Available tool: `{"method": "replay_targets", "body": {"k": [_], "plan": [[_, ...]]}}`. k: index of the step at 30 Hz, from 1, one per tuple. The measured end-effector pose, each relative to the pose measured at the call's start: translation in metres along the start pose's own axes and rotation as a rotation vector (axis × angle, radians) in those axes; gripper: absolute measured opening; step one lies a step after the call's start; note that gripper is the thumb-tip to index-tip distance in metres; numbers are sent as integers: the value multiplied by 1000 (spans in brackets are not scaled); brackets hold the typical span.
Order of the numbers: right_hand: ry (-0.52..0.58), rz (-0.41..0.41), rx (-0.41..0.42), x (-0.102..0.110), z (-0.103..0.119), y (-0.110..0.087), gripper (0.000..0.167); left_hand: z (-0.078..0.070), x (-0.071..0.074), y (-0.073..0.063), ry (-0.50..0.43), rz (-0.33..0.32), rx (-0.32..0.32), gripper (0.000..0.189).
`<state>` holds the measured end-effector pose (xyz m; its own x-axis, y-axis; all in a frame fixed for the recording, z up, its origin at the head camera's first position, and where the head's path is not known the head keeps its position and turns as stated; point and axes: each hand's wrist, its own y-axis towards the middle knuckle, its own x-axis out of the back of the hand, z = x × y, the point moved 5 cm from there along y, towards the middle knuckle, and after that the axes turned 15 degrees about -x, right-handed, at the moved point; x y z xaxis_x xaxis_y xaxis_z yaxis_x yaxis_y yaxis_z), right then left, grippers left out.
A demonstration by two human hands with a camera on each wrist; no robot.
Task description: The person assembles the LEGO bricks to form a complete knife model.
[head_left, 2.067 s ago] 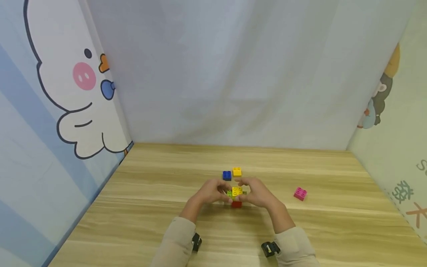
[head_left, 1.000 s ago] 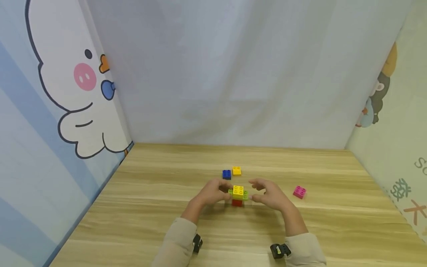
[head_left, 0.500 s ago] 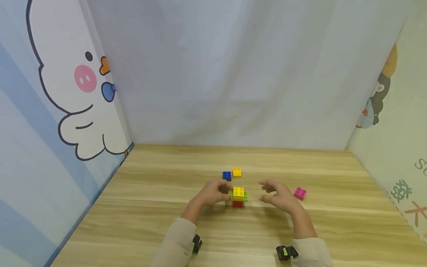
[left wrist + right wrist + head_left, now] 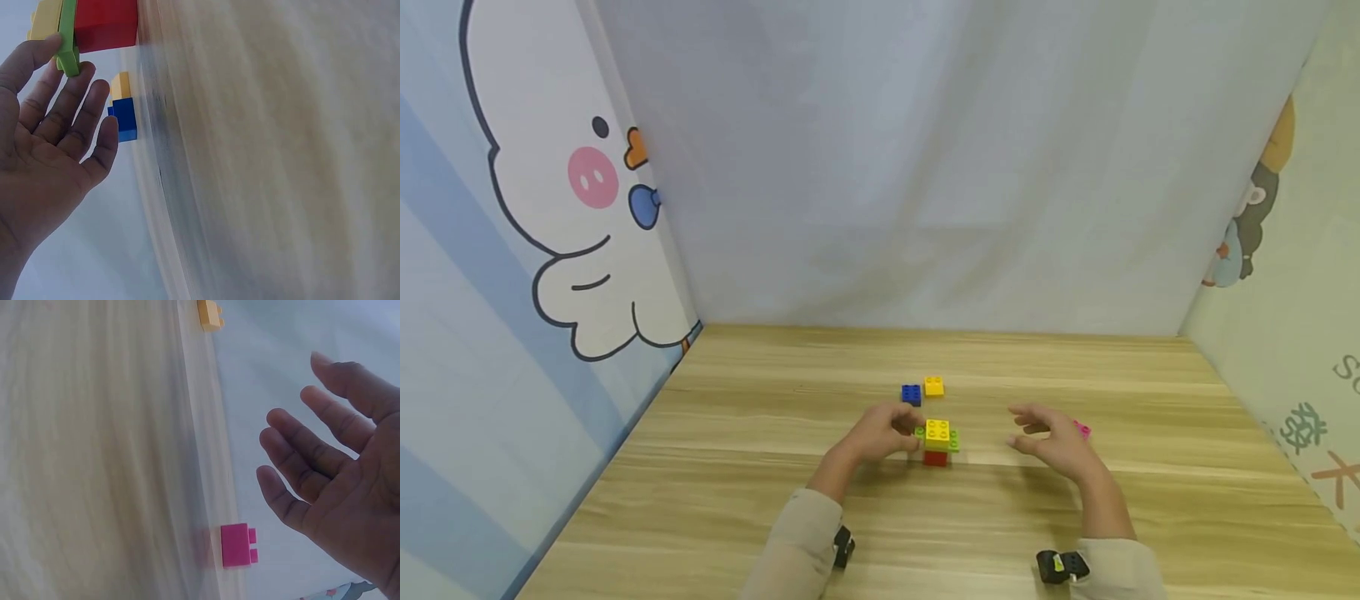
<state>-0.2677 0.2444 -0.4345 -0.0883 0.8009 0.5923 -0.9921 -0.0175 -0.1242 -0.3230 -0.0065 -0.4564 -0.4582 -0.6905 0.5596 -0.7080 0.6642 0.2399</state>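
Observation:
A small stack of toy building bricks stands on the table: a red brick (image 4: 936, 457) at the bottom, a thin, wider green brick (image 4: 954, 440) over it, and a yellow brick (image 4: 937, 433) on top. My left hand (image 4: 880, 432) pinches the left end of the green brick between thumb and fingers, as the left wrist view shows. Fingers spread and gently bent, my right hand (image 4: 1056, 442) is in the air right of the stack and holds nothing. Behind it, a pink brick (image 4: 235, 545) lies on the table, partly hidden in the head view.
Behind the stack, a blue brick (image 4: 911, 395) and a second yellow brick (image 4: 933, 387) lie close together on the wooden table (image 4: 760, 483). A pale curtain (image 4: 880, 167) hangs at the table's back edge. Printed cloth panels flank both sides.
My right hand has let go of the stack and moved right, now covering part of the pink brick. My left hand stays at the stack's left side, almost still.

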Motion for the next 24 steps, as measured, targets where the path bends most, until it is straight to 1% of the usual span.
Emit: {"method": "replay_targets", "body": {"k": [9, 13, 21, 24], "plan": [[-10, -35, -33, 13, -10, -7, 51, 0, 0, 0, -23, 11, 0, 24], [7, -53, -43, 18, -16, -9, 51, 0, 0, 0, -28, 12, 9, 23], [34, -94, -51, 29, -27, -14, 52, -3, -1, -1, -29, 18, 4, 22], [39, -99, -64, 33, -30, -16, 53, -3, -1, -2, -38, 17, 9, 23]]}}
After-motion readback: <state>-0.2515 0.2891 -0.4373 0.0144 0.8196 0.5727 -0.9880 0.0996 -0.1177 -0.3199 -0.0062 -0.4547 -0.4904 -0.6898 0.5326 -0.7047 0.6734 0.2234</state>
